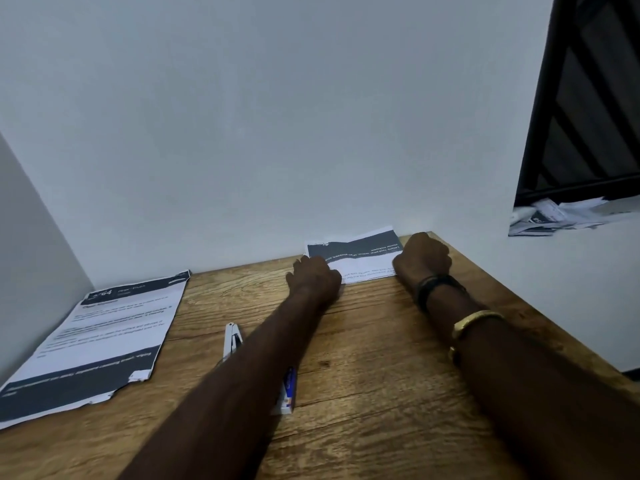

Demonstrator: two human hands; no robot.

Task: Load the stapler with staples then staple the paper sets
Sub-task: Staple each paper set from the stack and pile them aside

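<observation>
A paper set with a dark printed band lies at the far edge of the wooden desk, bent up against the wall. My left hand grips its left end and my right hand grips its right end. A white stapler lies on the desk, partly hidden behind my left forearm. A small blue and white staple box sits near the same forearm, half hidden. Another printed paper set lies flat at the left.
The wooden desk ends at a white wall ahead and a side panel at the left. Its right edge drops off. Beyond it, at the upper right, loose papers lie under a black frame.
</observation>
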